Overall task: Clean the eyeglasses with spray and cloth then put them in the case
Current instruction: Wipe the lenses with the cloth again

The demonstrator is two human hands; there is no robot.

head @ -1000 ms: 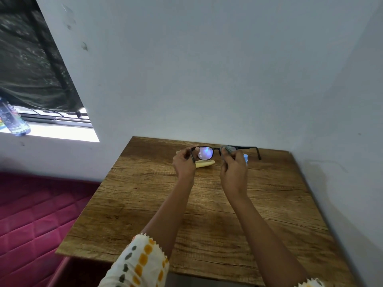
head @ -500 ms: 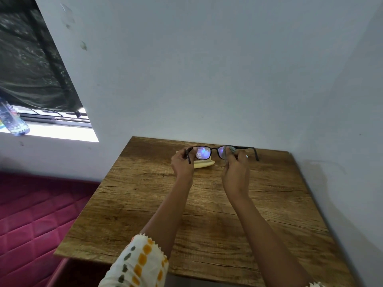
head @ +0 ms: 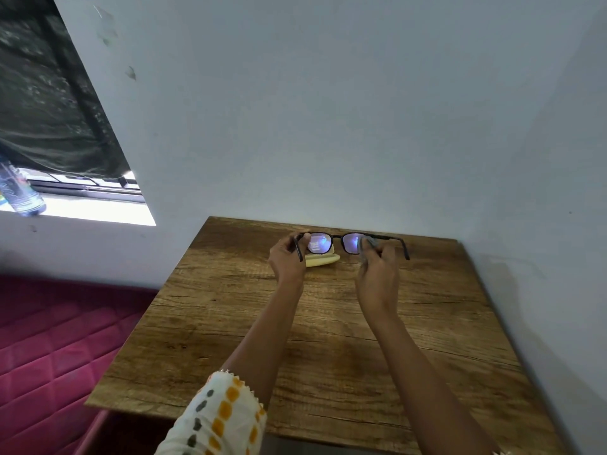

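Black-framed eyeglasses (head: 335, 239) are held up above the far part of the wooden table (head: 328, 339), temples unfolded toward me. My left hand (head: 287, 257) grips the frame's left corner. My right hand (head: 377, 272) pinches a small grey cloth (head: 364, 244) against the right lens. Behind the left lens a pale yellow case (head: 323, 260) lies on the table, partly hidden by the left hand. The spray bottle is hidden behind my right hand.
The table stands in a corner of white walls at the back and right. A magenta quilted mattress (head: 49, 339) lies to the left. A plastic bottle (head: 19, 192) stands on the windowsill at the far left.
The glasses and both hands have shifted slightly away from me. My right hand with the cloth has slid on the right lens and now covers the small spray bottle seen earlier.
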